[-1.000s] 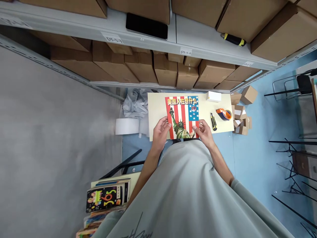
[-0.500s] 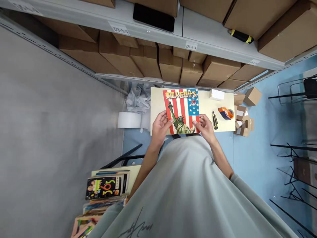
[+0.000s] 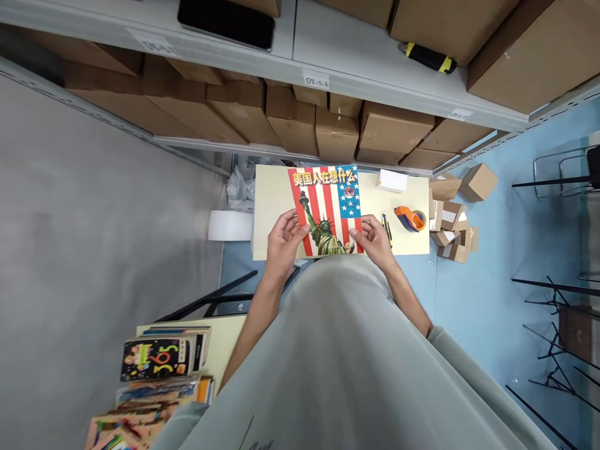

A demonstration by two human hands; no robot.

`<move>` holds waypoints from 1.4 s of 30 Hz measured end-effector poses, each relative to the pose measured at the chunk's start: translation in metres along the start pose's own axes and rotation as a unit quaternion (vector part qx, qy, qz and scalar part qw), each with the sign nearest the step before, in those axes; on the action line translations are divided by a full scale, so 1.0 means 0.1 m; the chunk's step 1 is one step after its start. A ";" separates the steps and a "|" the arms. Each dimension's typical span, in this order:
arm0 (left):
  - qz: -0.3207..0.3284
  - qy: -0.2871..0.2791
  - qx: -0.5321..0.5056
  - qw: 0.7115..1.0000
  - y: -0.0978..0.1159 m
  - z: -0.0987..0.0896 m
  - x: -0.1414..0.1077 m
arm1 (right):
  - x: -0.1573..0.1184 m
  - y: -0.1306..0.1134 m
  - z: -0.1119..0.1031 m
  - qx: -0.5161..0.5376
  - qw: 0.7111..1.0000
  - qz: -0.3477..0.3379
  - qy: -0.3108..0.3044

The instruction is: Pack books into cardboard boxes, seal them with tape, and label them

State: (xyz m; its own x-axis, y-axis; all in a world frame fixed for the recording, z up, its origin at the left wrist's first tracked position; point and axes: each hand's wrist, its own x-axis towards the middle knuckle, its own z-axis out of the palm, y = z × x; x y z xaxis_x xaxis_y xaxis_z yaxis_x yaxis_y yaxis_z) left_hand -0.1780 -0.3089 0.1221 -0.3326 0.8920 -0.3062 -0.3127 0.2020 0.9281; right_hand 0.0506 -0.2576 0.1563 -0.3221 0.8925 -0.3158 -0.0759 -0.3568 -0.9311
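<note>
Both hands hold a book over the pale yellow table. Its cover has red and white stripes, a starred blue patch, Chinese lettering and a green Statue of Liberty. My left hand grips the lower left edge, thumb on the cover. My right hand pinches the lower right edge, also thumb on top. Just past the right hand lies a utility knife, partly hidden by that hand. Farther right are an orange and blue tape dispenser and a small white box.
A metal shelf with cardboard boxes spans the front, bearing a black phone-like slab and a yellow-black cutter. A white roll stands left. Book stacks are lower left; small cartons lie right.
The view has shifted, so the table, book and hands appear farther left. Both hands keep the same hold on the book, and the right hand now covers part of the utility knife.
</note>
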 end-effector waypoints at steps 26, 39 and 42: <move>-0.052 -0.106 0.021 0.993 -0.04 0.87 -0.20 | 0.13 -0.17 -0.26 -0.006 0.995 -0.039 -0.088; -0.088 -0.006 -0.075 0.993 0.09 0.38 0.02 | 0.13 -0.12 -0.13 0.006 1.000 -0.030 0.000; -0.077 -0.022 -0.080 0.994 0.13 0.20 0.11 | 0.10 -0.08 -0.16 0.022 0.999 -0.020 0.019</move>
State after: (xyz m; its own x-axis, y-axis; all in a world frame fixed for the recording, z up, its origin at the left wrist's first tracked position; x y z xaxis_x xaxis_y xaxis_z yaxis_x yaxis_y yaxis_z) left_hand -0.1679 -0.2889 0.1349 -0.2311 0.8733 -0.4289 -0.4949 0.2740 0.8246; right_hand 0.0631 -0.2414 0.1576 -0.2822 0.9157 -0.2861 -0.1302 -0.3320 -0.9343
